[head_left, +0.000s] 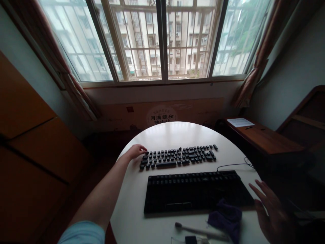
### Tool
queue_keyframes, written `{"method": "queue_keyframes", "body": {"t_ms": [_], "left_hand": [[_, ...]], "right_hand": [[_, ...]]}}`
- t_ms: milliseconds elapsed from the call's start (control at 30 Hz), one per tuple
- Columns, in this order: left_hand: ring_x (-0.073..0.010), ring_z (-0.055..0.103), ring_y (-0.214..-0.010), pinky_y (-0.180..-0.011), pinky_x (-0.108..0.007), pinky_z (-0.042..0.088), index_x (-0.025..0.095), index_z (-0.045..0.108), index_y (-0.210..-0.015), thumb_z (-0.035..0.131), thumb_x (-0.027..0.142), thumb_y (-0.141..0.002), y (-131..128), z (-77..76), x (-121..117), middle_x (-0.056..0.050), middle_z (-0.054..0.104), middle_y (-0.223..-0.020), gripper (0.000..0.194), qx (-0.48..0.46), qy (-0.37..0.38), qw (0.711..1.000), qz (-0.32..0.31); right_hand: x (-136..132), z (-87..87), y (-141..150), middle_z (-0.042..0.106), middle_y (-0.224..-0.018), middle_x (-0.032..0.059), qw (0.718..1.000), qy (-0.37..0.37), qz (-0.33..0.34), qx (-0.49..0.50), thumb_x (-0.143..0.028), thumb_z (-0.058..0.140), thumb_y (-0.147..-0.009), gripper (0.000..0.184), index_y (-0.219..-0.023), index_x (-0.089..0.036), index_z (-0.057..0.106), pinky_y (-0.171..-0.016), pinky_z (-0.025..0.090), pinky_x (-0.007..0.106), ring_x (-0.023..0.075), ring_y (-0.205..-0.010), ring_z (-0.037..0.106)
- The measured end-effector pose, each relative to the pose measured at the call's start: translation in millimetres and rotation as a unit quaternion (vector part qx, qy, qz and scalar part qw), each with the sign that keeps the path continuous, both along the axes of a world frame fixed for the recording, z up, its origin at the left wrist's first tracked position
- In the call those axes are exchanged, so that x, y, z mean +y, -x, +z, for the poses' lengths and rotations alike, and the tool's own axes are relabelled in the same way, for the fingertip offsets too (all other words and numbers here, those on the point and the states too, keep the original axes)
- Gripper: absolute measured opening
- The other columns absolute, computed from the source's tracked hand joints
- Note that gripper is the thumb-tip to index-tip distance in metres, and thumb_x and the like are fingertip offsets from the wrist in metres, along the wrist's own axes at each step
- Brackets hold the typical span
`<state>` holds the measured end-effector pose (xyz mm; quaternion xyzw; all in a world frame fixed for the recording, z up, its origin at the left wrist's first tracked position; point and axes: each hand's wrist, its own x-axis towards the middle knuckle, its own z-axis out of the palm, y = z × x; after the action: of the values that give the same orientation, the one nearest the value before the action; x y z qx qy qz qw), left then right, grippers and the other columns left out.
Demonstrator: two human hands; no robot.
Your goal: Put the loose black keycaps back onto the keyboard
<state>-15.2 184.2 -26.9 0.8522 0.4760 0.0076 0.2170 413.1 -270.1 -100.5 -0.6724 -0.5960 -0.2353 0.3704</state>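
Loose black keycaps (pixel 166 164) lie in rows on the white round table (pixel 172 130). At the left end of these rows my left hand (pixel 135 151) reaches out with its fingers pinched on a keycap (pixel 147 153). Nearer to me rests a black keyboard (pixel 195 195); caps sit along its top rows, while its lower part looks bare and dark. My right hand (pixel 270 206) hovers off the keyboard's right end, fingers spread, holding nothing. A purple cloth (pixel 225 217) overlaps the keyboard's front edge. Before it lies a grey brush-like tool (pixel 200 232), partly blurred.
The keyboard's cable (pixel 232 165) runs off the table's right edge. A small clear item with a dark block (pixel 191 240) is cut off at the bottom. Right of the table stands a wooden desk (pixel 274 137) bearing a paper sheet (pixel 240 122); orange cabinets (pixel 27 135) are left.
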Motion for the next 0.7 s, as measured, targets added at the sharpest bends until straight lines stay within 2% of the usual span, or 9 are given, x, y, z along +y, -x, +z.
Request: {"method": "queue_keyframes", "body": {"t_ms": [300,567,700], "left_hand": [[-0.0233,0.063,-0.106,-0.090,-0.044,0.055,0.018,0.059,-0.124,0.061,0.037,-0.095,-1,5.1,-8,-0.009,0.061,-0.126,0.035,-0.017,-0.010,1.000,-0.010],[-0.0235,0.063,-0.107,-0.089,-0.044,0.056,0.018,0.059,-0.124,0.060,0.038,-0.095,-13,5.2,-12,-0.009,0.061,-0.127,0.035,-0.018,-0.024,1.000,-0.008],[-0.0216,0.064,-0.101,-0.087,-0.043,0.056,0.017,0.061,-0.120,0.061,0.038,-0.095,-7,17.8,-23,-0.008,0.064,-0.120,0.032,-0.059,-0.060,0.996,0.018]], "right_hand": [[1,-0.7,10,0.054,-0.142,0.0146,1.000,-0.025,0.001,-0.001,-0.030,0.044,-0.099,0.038,-0.133,-0.020,0.056,-0.107,0.042,0.052,0.0351,-0.129,0.053],[-1,-0.5,11,0.057,-0.138,0.0144,1.000,-0.027,-0.009,0.011,-0.029,0.047,-0.097,0.034,-0.127,-0.019,0.060,-0.106,0.043,0.053,0.0352,-0.126,0.055],[-3,3.8,16,0.057,-0.137,0.0144,0.999,-0.031,-0.014,0.016,-0.026,0.048,-0.097,0.032,-0.124,-0.019,0.062,-0.107,0.043,0.054,0.0348,-0.128,0.054]]}}
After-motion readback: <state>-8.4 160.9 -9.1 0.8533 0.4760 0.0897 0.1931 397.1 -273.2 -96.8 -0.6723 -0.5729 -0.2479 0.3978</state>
